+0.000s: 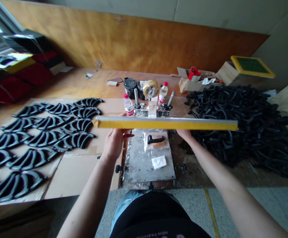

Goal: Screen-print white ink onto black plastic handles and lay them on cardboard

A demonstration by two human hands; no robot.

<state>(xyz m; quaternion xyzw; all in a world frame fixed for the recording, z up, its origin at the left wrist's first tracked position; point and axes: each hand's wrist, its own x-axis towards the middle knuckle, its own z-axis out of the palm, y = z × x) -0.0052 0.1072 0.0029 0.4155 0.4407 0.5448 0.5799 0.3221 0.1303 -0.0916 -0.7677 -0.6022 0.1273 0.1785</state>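
Observation:
A long yellow-edged frame (pixel 166 125), seen edge-on, stands raised across my view above the work plate. My left hand (pixel 115 140) is below its left half, one finger stretched to the right; the bar hides part of the hand. Under the right half, the bar covers most of my right hand (pixel 184 133), fingers included. Between them lies a metal plate (pixel 140 172), with a black curved handle-like part (pixel 155 139) on a film-covered patch and a folded white cloth or tissue (pixel 159 162). Behind the frame is a metal clamp fixture (pixel 163 113).
Rows of black curved parts (pixel 38 138) lie on cardboard at left. A big heap of black parts (pixel 245 122) fills the right. Two red-capped bottles (pixel 129 105), black tubs (pixel 130 86) and a tape roll (pixel 150 87) stand behind. An open carton (pixel 198 82) is at back right.

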